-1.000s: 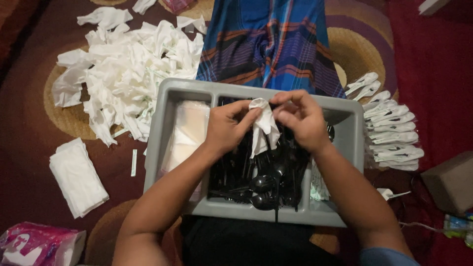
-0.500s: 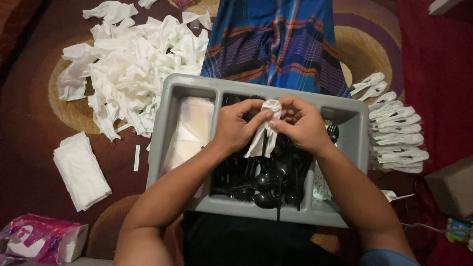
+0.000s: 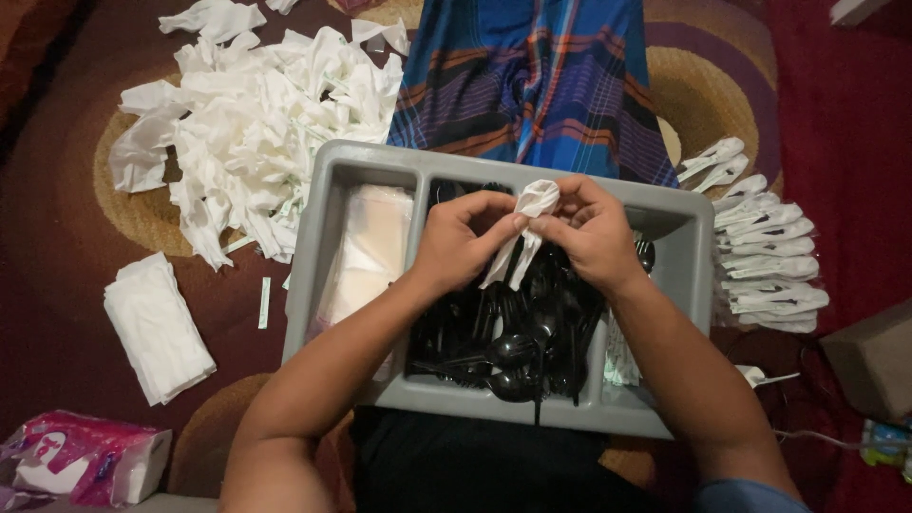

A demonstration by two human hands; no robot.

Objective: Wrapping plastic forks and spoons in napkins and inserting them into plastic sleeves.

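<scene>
Both hands meet over a grey compartment tray (image 3: 312, 247) on my lap. My left hand (image 3: 464, 239) and my right hand (image 3: 593, 232) pinch a white napkin-wrapped bundle (image 3: 524, 228) between their fingertips; its rounded top sticks up and its tail hangs down. Under the hands the tray's middle section holds several black plastic spoons (image 3: 513, 353). The left section holds a stack of clear packets (image 3: 366, 252).
A heap of torn white wrappers (image 3: 256, 133) lies on the rug at upper left. A folded napkin stack (image 3: 157, 326) and a pink tissue pack (image 3: 81, 458) sit at lower left. Wrapped white bundles (image 3: 765, 252) are lined up right of the tray. A cardboard box (image 3: 869, 361) stands far right.
The bundle's top has been twisted tighter into a rounded knob, and both hands have closed in on it. The view has shifted slightly.
</scene>
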